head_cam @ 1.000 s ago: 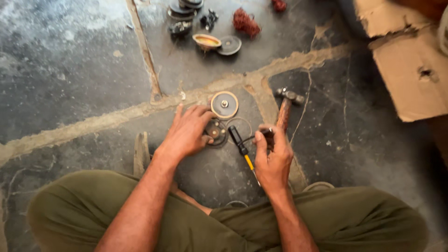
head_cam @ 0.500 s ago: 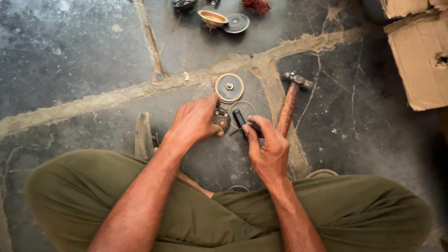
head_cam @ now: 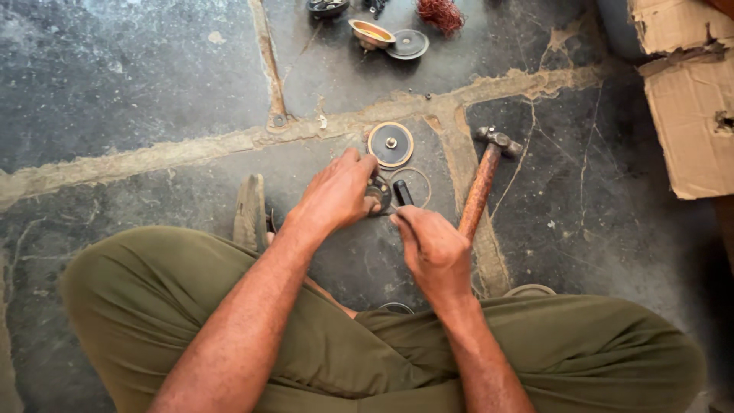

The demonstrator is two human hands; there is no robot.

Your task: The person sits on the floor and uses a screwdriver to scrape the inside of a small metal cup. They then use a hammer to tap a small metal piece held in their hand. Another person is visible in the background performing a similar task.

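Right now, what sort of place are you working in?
Probably an informal floor-level repair workshop. The person sits cross-legged on a cracked stone floor, a wooden-handled hammer lies beside the right hand, and small round metal parts and a coil of copper wire are spread about.

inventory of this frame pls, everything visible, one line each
wooden-handled steel hammer: 1, brown and grey, on the floor beside the right hand
round flat metal disc with a centre bolt: 1, grey with a tan rim, just beyond the hands
thin wire ring: 1, pale, beside the disc
small dark round metal part: 1, under the left fingers
black-handled tool: 1, at the right hand's fingertips
brass-coloured bowl-shaped part: 1, far side
flat grey round plate: 1, next to the bowl
reddish copper wire bundle: 1, top edge
torn brown cardboard: right edge
olive trousers: crossed legs, bottom
left hand: on the dark part
right hand: grip on the tool
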